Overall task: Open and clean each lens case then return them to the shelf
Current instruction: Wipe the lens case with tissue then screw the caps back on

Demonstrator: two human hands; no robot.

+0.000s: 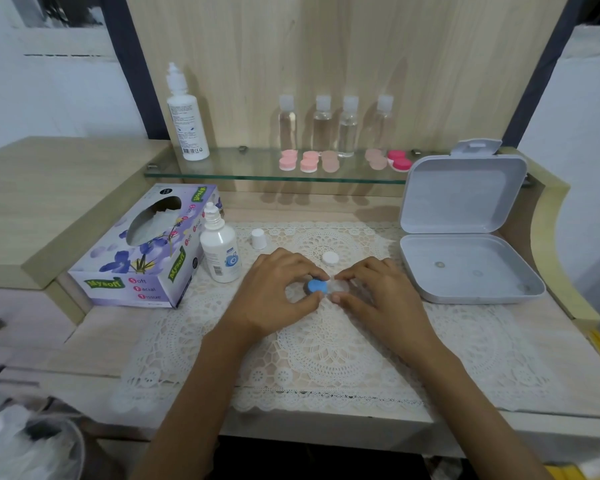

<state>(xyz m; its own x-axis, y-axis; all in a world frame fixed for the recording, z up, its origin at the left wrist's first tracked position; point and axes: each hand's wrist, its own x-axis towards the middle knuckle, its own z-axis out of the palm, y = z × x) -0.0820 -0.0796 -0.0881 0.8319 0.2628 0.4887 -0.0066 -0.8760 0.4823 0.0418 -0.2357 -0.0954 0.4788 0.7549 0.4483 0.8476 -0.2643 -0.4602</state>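
Where both hands meet at the centre of the lace mat (326,358), the lens case (338,289) is held low over it. The left hand (278,289) pinches its blue cap (316,285) between thumb and curled fingers (309,270), and the right hand (378,289) grips the pale other half. A loose white cap (330,258) lies on the mat just behind the case. At the mat's left edge are a solution bottle (220,252) and a tissue box (142,251); at its right, an open grey box (465,244). Behind the mat, pink lens cases (309,161) line the glass shelf (222,168).
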